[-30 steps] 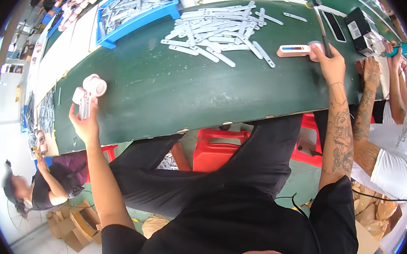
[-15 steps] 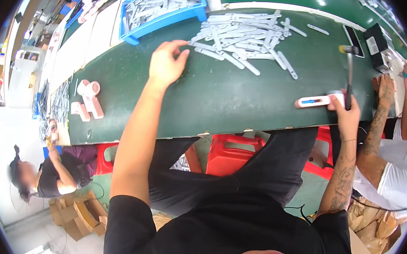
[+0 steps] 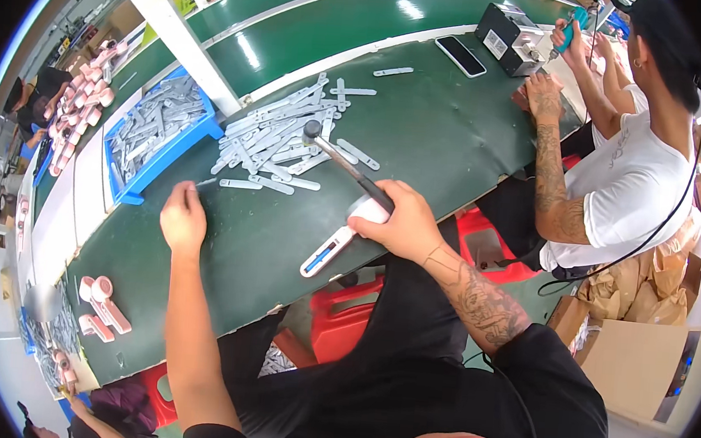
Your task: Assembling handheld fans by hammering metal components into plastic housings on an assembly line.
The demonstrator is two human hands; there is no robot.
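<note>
My right hand [image 3: 411,228] grips two things at once: a hammer [image 3: 348,164] with a dark handle and small rounded head, and a pale pink device housing [image 3: 339,239]. The housing has a rounded white end under my fingers and a long slot with a blue strip inside. It lies tilted over the green table near its front edge. My left hand [image 3: 184,221] is closed, with a thin grey plastic strip [image 3: 206,182] sticking out from its fingertips. Beyond it spreads a loose pile of similar grey strips [image 3: 279,131].
A blue bin [image 3: 166,157] full of grey strips stands left of the pile. Several pink housings [image 3: 104,315] lie at the table's left. Toward the far right are a phone [image 3: 460,56] and a black box [image 3: 509,38]. A co-worker in a white shirt [image 3: 629,187] sits to the right.
The view has turned to the right. My left hand has drawn back from the pile's edge with a grey strip in its fingers. My right hand still holds hammer and housing, the hammer now tilted left.
</note>
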